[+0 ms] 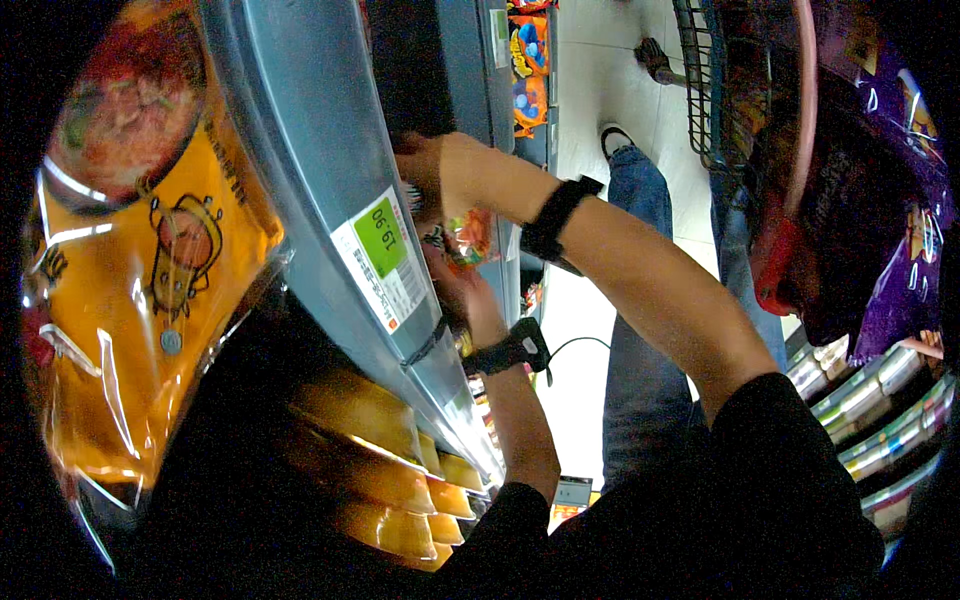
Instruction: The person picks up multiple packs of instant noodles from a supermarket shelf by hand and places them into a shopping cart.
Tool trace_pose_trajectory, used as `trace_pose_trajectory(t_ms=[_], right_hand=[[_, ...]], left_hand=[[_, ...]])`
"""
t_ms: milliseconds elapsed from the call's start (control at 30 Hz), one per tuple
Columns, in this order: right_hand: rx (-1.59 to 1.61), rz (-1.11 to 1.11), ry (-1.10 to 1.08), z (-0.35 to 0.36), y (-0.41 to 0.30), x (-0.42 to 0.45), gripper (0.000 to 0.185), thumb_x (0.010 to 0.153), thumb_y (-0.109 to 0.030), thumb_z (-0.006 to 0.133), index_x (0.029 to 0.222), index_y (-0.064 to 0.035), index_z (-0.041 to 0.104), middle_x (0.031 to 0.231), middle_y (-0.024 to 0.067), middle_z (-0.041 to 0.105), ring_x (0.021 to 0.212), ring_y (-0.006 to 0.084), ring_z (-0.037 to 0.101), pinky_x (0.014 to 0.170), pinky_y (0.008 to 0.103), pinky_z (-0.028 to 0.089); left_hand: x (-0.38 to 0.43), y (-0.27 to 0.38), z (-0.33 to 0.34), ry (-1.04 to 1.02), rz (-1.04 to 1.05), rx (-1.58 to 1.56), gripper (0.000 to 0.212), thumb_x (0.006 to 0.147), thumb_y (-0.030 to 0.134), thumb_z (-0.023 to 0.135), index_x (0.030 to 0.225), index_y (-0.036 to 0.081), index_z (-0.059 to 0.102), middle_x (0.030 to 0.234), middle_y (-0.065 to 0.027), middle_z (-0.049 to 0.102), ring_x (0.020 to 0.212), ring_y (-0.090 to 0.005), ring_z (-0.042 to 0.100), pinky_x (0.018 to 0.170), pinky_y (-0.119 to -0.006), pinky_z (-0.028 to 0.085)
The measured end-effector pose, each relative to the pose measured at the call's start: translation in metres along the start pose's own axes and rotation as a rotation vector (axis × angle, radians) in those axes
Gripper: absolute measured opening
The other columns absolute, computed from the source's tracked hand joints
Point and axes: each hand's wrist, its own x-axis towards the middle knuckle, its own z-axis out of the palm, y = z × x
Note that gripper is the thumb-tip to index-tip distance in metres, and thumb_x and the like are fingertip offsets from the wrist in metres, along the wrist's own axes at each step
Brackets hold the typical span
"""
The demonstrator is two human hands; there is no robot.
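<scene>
Both my hands reach left, behind the front edge of a grey shelf (300,112). My right hand (429,172) is bent down at the wrist, with its fingers in dark shadow. Below it, my left hand (461,289) is partly covered by the shelf's price rail. A shiny red, orange and green packet (471,236) shows between the hands; whether either hand touches it I cannot tell. Small black-and-white striped patches beside the fingers are too unclear to name. Each wrist wears a black strap, and the left one carries a small device (531,345) with a cable.
A price label (382,259) sits on the shelf front. Large yellow food packets (180,247) stand on the left, stacked golden packages (390,487) below. Orange snack bags (529,67) line a farther shelf. A wire shopping cart (697,90) is at upper right, near jeans-clad legs (637,315).
</scene>
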Motion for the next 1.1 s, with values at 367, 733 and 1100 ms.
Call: trace_pose_trajectory(t_ms=[367,733,1100], right_hand=[[0.182,0.17,0.104,-0.044,-0.026,-0.216,0.094,0.07,-0.039,0.077,0.143,-0.0065,0.028,0.099,0.0249,0.057,0.092,0.0431,0.059,0.08,0.0451,0.049],[0.119,-0.109,0.213,-0.149,-0.158,-0.363,0.072,0.08,-0.035,0.072,0.142,-0.0197,0.041,0.134,0.0241,0.041,0.106,0.0416,0.055,0.093,0.0453,0.046],[0.226,-0.012,0.691,-0.306,-0.179,-0.539,0.07,0.081,-0.018,0.072,0.143,-0.0131,0.04,0.141,0.0231,0.039,0.127,0.0383,0.044,0.105,0.0406,0.037]], left_hand=[[-0.136,0.066,0.037,-0.172,-0.782,-0.808,0.045,0.098,0.034,0.049,0.131,0.004,0.044,0.123,-0.0096,0.057,0.111,-0.0224,0.059,0.092,-0.039,0.051],[-0.21,0.23,-0.002,-0.12,-0.585,-0.75,0.054,0.092,0.035,0.052,0.136,0.005,0.041,0.126,-0.0137,0.055,0.11,-0.0295,0.059,0.091,-0.045,0.051],[-0.256,0.476,0.103,-0.497,-0.01,-0.56,0.094,0.078,0.028,0.071,0.149,0.001,0.015,0.142,-0.0154,0.037,0.128,-0.026,0.041,0.108,-0.039,0.032]])
